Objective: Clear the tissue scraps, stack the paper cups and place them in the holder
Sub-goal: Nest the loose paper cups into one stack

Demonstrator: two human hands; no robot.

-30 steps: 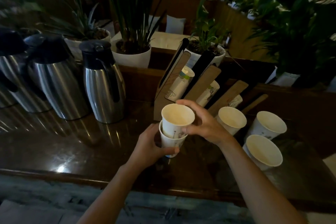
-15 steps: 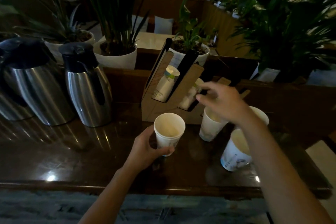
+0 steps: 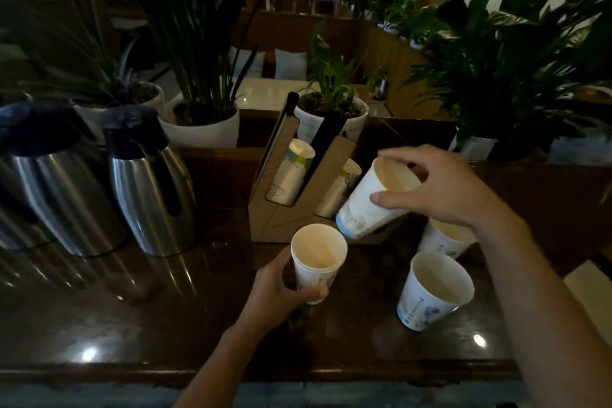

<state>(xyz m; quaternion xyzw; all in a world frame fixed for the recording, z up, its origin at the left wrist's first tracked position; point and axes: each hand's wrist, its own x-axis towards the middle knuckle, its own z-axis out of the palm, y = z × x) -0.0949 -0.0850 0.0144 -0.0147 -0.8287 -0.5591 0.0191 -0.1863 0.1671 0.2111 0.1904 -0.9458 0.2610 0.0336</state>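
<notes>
My left hand (image 3: 276,291) grips a short stack of white paper cups (image 3: 317,258), upright above the dark wooden counter. My right hand (image 3: 440,185) holds a single paper cup (image 3: 371,202) by its rim, tilted and lifted up to the right of the stack. Two more paper cups stand on the counter: the near cup (image 3: 430,291) at front right and the far cup (image 3: 443,238), partly hidden under my right wrist. Behind them stands the slanted wooden cup holder (image 3: 281,219) with cup stacks (image 3: 291,175) lying in its slots. I see no tissue scraps.
Steel thermos jugs (image 3: 149,185) stand on the counter at left. White plant pots (image 3: 205,122) line the ledge behind the holder, and big leafy plants fill the right. The counter's front edge (image 3: 231,371) runs just below my arms.
My right hand reached to the cups on the right, took one by the rim and lifted it toward the stack. My left hand kept holding the stack in place.
</notes>
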